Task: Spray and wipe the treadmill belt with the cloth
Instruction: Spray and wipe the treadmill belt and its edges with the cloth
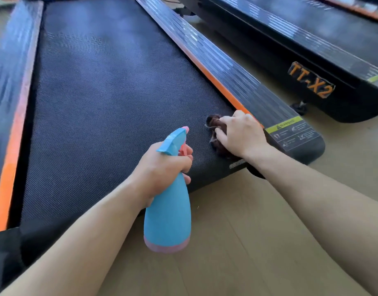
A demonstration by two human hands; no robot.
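The black textured treadmill belt (111, 99) fills the left and middle of the view. My left hand (162, 167) grips a blue spray bottle (167, 214) with a pink base and pink trigger, its nozzle pointing over the belt's near end. My right hand (241, 135) presses a dark brown cloth (217, 124) flat onto the belt's near right corner, beside the orange stripe. Most of the cloth is hidden under the hand.
Black ribbed side rails with orange edging run along the belt, right rail (237, 71) and left rail (11, 103). A yellow warning label (290, 129) marks the right rail's end. A second treadmill (312, 80) marked TT-X2 stands at right. Pale wooden floor (248, 242) lies below.
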